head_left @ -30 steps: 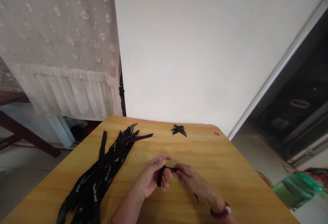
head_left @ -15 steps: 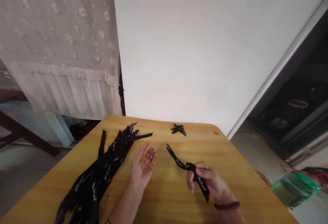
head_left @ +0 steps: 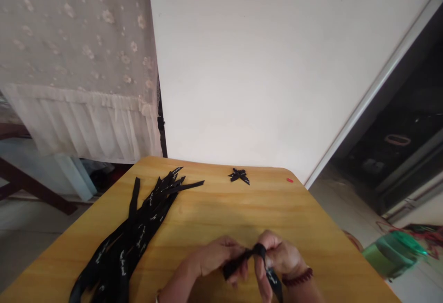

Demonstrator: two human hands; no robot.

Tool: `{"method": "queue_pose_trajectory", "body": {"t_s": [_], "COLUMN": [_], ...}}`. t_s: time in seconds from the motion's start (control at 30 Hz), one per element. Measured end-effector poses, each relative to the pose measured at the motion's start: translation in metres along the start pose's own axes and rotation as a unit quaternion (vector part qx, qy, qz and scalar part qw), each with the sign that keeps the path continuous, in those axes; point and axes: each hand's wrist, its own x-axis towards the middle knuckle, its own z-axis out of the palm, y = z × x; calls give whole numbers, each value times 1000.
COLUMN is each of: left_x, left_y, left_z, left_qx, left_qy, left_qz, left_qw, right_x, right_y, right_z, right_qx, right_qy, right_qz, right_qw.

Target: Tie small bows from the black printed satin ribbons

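A black ribbon [head_left: 274, 281] with white lettering is stretched between my two hands, close to the table's near side. My left hand [head_left: 221, 257] is closed on one end, its fingers pinching the strip. In my right hand [head_left: 282, 257] the ribbon is looped over the fingers, and a tail hangs below. Part of the ribbon is hidden by the fingers. Left of my hands lies a thick heap of black printed ribbons [head_left: 138, 233]. Toward the table's far edge sits a tied black ribbon bow [head_left: 239, 176].
The wooden table [head_left: 304, 229] stands against a white panel [head_left: 249, 72]. A small red piece [head_left: 290, 180] lies near its far right corner. On the floor at right is a green container [head_left: 394, 254]. A lace curtain [head_left: 83, 63] hangs at left.
My left hand, open and palm up before, has moved right and nearer me and taken hold of the ribbon. The ribbon now loops over my right hand's fingers.
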Motion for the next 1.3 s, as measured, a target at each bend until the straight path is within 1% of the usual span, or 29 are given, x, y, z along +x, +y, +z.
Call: {"method": "queue_pose_trajectory", "body": {"t_s": [0.03, 0.07, 0.13, 0.23, 0.3, 0.37, 0.4, 0.43, 0.47, 0.5, 0.53, 0.57, 0.6, 0.63, 0.7, 0.77, 0.8, 0.9, 1.0, 1.17, 1.3], "left_x": [-2, -4, -8, -12, -11, -7, -4, 0, 4, 7, 9, 11, 11, 9, 4, -1, -3, -6, -5, -6, -6], "left_y": [0, 0, 3, 8, 8, 5, 2, -1, -3, -4, -5, -5, -4, -2, 3, 8, 10, 14, 12, 8, 10], "left_z": [-3, -6, -10, -12, -10, -8, -7, -7, -7, -8, -10, -13, -15, -17, -21, -22, -23, -23, -25, -28, -28], "left_qx": [-14, -35, -70, -97, -79, -42, -26, -21, -28, -46, -68, -90, -110, -134, -195, -238, -251, -260, -246, -231, -234], "left_qy": [-35, -54, -64, -84, -103, -94, -79, -49, 0, 71, 135, 184, 198, 186, 139, 98, 90, 100, 115, 85, 77], "left_qz": [-15, -15, 4, -8, -33, -49, -53, -43, -22, 14, 47, 80, 105, 115, 119, 110, 110, 113, 109, 109, 111], "left_qw": [999, 998, 996, 992, 991, 994, 995, 998, 999, 996, 987, 975, 968, 967, 963, 960, 958, 954, 956, 963, 963], "right_x": [-2, -3, -5, -7, -8, -9, -10, -11, -12, -13, -14, -14, -14, -14, -12, -11, -10, -7, -3, 3, 3], "right_y": [0, -1, -2, -3, -3, -3, -3, -3, -4, -5, -6, -8, -10, -12, -16, -18, -19, -18, -17, -15, -13], "right_z": [-1, -3, -6, -11, -12, -12, -12, -11, -11, -11, -11, -11, -11, -11, -13, -15, -16, -19, -23, -31, -39], "right_qx": [16, 25, 26, 9, 4, 11, 14, 13, 4, -13, -33, -54, -73, -87, -97, -83, -74, -58, -41, -5, 47], "right_qy": [31, 58, 89, 105, 110, 110, 103, 93, 80, 69, 62, 65, 76, 90, 122, 149, 158, 181, 210, 272, 288], "right_qz": [-28, -52, -81, -89, -84, -81, -78, -73, -65, -59, -55, -58, -68, -82, -107, -129, -140, -167, -183, -191, -189], "right_qw": [999, 997, 992, 990, 990, 991, 991, 993, 995, 996, 996, 995, 992, 989, 982, 977, 975, 967, 960, 943, 938]}}
